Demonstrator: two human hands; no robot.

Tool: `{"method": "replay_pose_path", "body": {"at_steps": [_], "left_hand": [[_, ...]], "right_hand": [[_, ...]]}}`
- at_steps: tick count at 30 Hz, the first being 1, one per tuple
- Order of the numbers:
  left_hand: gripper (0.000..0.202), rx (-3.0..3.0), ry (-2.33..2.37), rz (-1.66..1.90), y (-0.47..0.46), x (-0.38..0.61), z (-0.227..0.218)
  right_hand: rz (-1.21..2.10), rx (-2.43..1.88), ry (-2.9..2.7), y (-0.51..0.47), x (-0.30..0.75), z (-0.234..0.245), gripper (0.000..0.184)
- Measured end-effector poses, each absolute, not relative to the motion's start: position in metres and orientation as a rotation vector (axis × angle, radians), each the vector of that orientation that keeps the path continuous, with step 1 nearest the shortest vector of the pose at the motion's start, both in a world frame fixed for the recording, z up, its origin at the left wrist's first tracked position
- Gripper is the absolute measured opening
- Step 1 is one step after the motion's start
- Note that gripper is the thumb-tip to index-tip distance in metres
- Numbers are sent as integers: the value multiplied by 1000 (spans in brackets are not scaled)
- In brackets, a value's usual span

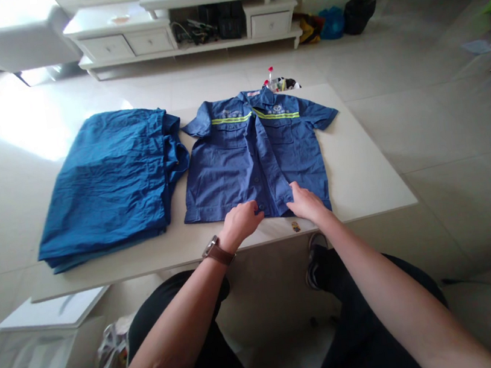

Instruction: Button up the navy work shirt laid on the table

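Note:
A blue short-sleeved work shirt (255, 158) with a yellow reflective stripe lies flat, front up, on a low white table (363, 173). Both hands meet at its bottom hem, near the button placket. My left hand (244, 219), a watch on its wrist, has its fingers curled onto the hem. My right hand (305, 200) lies on the hem just to the right, fingers closed together on the cloth.
A stack of folded blue garments (108, 179) covers the table's left part. Small bottles (274, 81) stand beyond the far edge. A white TV cabinet (187, 27) lines the back wall. A white bin (36, 353) sits at lower left. A shoe (315, 259) is under the table.

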State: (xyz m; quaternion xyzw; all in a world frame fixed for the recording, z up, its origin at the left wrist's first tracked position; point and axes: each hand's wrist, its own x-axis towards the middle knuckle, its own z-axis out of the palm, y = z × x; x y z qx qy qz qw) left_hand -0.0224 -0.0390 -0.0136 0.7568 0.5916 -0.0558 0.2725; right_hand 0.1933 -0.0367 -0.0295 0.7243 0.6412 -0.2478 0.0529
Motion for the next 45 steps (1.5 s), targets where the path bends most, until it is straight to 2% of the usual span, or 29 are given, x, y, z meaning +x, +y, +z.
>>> {"method": "replay_pose_path", "body": {"at_steps": [45], "left_hand": [[32,2031,1597,-170,-37,-22,-18]], "right_hand": [[-789,2189,1982,-38,189,-21,56]]}}
